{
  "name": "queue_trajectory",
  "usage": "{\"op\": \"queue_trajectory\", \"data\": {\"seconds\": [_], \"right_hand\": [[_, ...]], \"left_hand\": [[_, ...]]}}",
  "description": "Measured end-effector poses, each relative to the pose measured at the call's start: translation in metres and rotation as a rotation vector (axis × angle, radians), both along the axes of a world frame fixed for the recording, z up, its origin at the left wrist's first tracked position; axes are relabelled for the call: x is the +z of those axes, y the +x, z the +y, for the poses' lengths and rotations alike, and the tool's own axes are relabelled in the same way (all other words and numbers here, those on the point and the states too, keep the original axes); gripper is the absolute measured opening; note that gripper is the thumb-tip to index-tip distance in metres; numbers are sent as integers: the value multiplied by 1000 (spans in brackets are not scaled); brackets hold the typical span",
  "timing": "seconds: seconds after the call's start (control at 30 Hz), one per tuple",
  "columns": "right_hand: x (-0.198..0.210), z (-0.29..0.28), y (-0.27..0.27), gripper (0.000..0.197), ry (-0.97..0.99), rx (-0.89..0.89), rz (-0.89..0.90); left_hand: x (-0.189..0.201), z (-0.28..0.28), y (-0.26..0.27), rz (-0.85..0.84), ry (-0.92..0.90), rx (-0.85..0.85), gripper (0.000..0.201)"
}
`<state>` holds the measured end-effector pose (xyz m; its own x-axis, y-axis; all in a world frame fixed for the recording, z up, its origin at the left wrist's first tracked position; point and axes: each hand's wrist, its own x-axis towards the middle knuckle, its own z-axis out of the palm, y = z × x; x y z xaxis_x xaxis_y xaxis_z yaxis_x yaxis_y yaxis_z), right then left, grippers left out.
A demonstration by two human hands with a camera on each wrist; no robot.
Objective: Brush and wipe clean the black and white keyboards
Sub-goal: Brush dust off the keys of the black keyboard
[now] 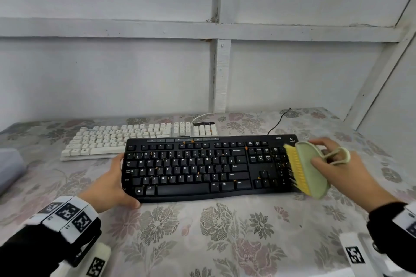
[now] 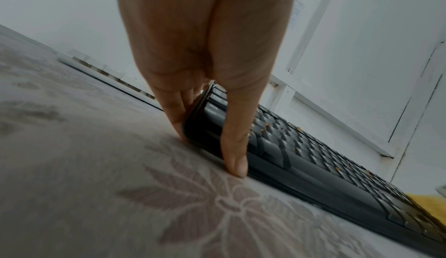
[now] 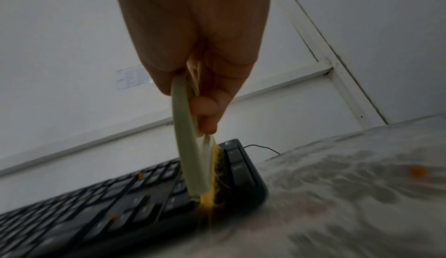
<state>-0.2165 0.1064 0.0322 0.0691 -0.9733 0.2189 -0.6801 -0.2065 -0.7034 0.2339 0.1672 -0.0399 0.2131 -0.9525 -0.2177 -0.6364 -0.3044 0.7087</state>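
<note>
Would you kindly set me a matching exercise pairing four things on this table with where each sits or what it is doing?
Things:
1. black keyboard
2. white keyboard
3. brush
4. left hand

Places or states:
A. held by the right hand, yellow bristles on the number pad
B. at the back, nearest the wall
C. steadying the black keyboard's left end
D. in front, specked with orange crumbs

Pairs: 1-D, 2-B, 3-A, 4-C
</note>
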Motion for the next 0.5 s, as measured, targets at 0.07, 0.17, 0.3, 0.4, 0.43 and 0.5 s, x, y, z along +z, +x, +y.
{"op": "queue_trajectory", "data": {"seconds": [0.07,0.17,0.3,0.4,0.43,0.5], "right_hand": [[-3,8,-5,29,42,3,6],[8,8,-7,26,53,-6,32],[32,-13,1,26,-77,-48,-64],[38,-30,13,28,-113,-58,-57],[36,-33,15,28,-100,-59,-42],[28,-31,17,28,-59,-40,-29]], "left_hand": [[-1,-1,2,13,0,-1,137],[-2,0,2,16,-3,-4,137],[-1,0,1,0,-5,-8,136],[0,1,-1,-3,-7,-8,134],[0,1,-1,-5,-11,-9,134],[1,2,-2,-12,-21,-11,132]]}}
